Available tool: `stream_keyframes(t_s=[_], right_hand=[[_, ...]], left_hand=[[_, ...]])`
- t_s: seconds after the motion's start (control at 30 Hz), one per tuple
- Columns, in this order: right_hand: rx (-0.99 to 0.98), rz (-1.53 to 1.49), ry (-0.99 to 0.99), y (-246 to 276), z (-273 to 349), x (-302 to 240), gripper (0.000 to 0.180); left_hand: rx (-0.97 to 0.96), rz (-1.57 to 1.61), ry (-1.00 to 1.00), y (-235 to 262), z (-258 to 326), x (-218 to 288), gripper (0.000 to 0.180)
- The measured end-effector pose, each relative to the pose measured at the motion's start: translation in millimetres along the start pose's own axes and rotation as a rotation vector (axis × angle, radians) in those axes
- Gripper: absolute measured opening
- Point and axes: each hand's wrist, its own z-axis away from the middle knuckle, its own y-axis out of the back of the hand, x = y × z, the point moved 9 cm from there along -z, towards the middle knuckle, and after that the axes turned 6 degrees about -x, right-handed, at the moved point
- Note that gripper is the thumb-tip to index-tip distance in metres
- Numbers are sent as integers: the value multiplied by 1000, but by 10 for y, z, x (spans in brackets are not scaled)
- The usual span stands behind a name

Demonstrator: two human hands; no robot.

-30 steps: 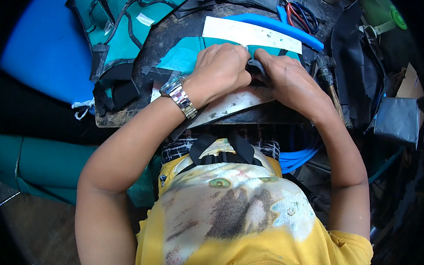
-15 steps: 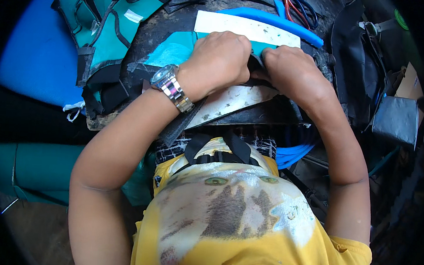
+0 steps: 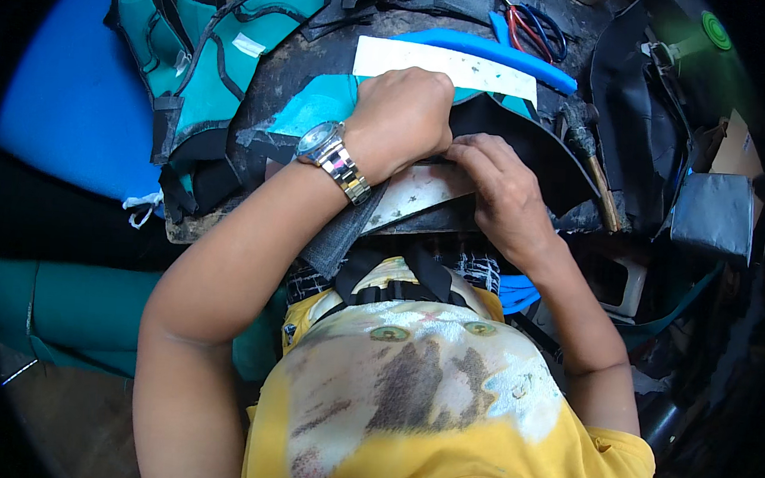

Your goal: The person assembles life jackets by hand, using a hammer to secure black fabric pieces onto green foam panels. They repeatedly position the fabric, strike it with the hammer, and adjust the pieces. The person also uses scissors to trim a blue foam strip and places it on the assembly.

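Left hand is seen at upper centre of the frame, grip clenched into a fist and pressed down on a flat teal and black shaped fabric piece laid on the dark worn desk; a silver metal wristwatch is worn on that wrist; right hand is placed just right of it, fingers curled with tips pinched at the edge of the black sheet material, what exactly is gripped cannot be told; a pale scuffed curved plate is held under both hands; a white paper strip and a blue curved strip are laid just beyond the fist; red and blue handled scissors are seen at upper right; a hammer with wooden handle is laid at right; teal and black cut pieces are stacked at upper left.
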Motion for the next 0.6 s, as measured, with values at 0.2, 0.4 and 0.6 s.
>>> stream_keyframes(t_s=[0.2, 0.4, 0.6], right_hand=[[146, -13, 123, -165, 86, 153, 30], [160, 56, 120, -188, 47, 119, 22], [161, 93, 101, -245, 51, 138, 24]], left_hand=[[-134, 118, -93, -25, 30, -57, 39], [-54, 162, -304, -17, 362, -13, 48], [64, 348, -339, 47, 349, -92, 21]])
